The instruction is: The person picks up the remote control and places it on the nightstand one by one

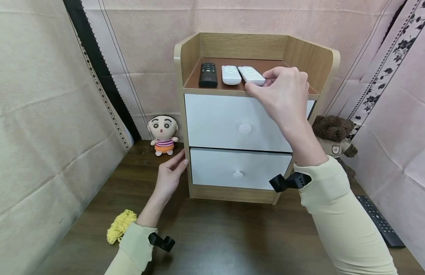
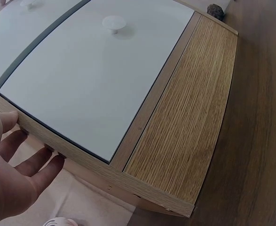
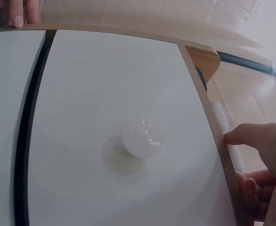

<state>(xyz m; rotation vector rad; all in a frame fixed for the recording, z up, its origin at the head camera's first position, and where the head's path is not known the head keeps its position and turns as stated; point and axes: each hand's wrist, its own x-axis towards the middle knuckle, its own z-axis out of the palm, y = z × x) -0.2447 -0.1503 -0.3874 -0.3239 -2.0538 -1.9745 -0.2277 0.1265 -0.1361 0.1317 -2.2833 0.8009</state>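
On the brown top shelf of a small two-drawer cabinet, a black remote lies at the left, with a white remote beside it. My right hand pinches a second white remote, tilted against the first, between thumb and fingers. In the right wrist view the right hand reaches over the cabinet's top edge, and its remote is mostly hidden. My left hand touches the cabinet's left side low down; in the left wrist view the left hand has its thumb and fingertips against the side edge.
A small doll stands left of the cabinet, a brown plush toy at its right. Yellow yarn lies by the left forearm. A long dark remote rests at the table's right. Both drawers, with round white knobs, are closed.
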